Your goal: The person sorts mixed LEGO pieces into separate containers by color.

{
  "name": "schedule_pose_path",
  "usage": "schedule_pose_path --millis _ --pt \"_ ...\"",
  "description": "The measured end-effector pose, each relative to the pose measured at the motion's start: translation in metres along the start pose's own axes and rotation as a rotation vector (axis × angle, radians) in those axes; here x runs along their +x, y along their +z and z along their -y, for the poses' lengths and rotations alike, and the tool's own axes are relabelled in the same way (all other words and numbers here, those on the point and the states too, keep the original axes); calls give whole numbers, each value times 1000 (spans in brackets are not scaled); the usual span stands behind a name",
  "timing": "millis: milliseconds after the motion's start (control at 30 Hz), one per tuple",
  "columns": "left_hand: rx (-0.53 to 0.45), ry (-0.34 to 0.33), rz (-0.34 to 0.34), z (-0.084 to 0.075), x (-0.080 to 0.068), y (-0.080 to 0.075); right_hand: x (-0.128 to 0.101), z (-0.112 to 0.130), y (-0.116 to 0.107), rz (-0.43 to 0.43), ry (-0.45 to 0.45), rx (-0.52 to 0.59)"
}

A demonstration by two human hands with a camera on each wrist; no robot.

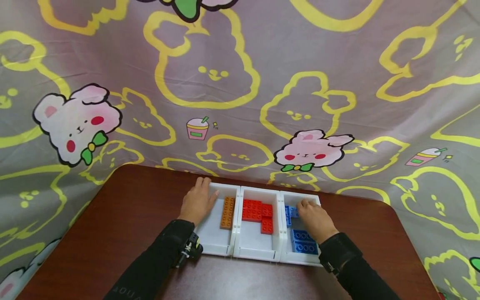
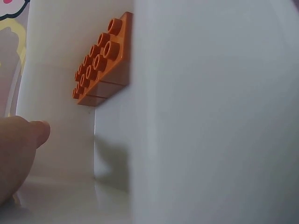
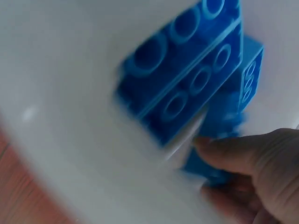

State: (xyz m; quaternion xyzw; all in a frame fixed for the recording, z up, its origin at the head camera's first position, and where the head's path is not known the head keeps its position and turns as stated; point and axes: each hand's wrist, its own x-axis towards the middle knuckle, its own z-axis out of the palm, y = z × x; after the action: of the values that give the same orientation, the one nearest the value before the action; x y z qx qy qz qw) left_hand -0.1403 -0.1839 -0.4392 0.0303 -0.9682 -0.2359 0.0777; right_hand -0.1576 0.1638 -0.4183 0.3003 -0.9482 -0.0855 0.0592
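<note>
Three white bins stand side by side on a brown table [image 1: 112, 233]. My left hand [image 1: 197, 203] rests with straight fingers on the outer wall of the left bin [image 1: 214, 246], which holds an orange brick stack [image 1: 227, 212] [image 2: 100, 60]. One fingertip [image 2: 21, 144] shows beside that bin's white wall [image 2: 210, 116]. My right hand [image 1: 314, 217] reaches into the right bin [image 1: 300, 195] and its curled fingers [image 3: 247, 154] pinch a small blue brick [image 1: 291, 212] [image 3: 219, 119]. A larger blue brick stack [image 1: 304, 241] [image 3: 187, 79] lies nearer me.
The middle bin [image 1: 255, 249] holds red bricks [image 1: 256, 210]. A bunny-print cloth [image 1: 240, 83] hangs behind the table and drapes round its sides. Bare tabletop lies left of the bins and in front of them.
</note>
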Motion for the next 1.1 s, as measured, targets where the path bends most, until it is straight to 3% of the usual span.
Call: schedule_pose_path --millis 133,333,433,733,1100 --pt "-2 19 -4 0 0 1 2 9 -2 -18 11 16" --pt "7 26 -24 0 1 1 2 22 -8 60 6 308" --pt "3 17 -12 0 1 0 -2 27 -4 103 29 393" --pt "6 0 5 2 0 1 -10 32 18 15 54 456" --pt "2 10 -10 3 0 2 -12 29 24 40 50 562"
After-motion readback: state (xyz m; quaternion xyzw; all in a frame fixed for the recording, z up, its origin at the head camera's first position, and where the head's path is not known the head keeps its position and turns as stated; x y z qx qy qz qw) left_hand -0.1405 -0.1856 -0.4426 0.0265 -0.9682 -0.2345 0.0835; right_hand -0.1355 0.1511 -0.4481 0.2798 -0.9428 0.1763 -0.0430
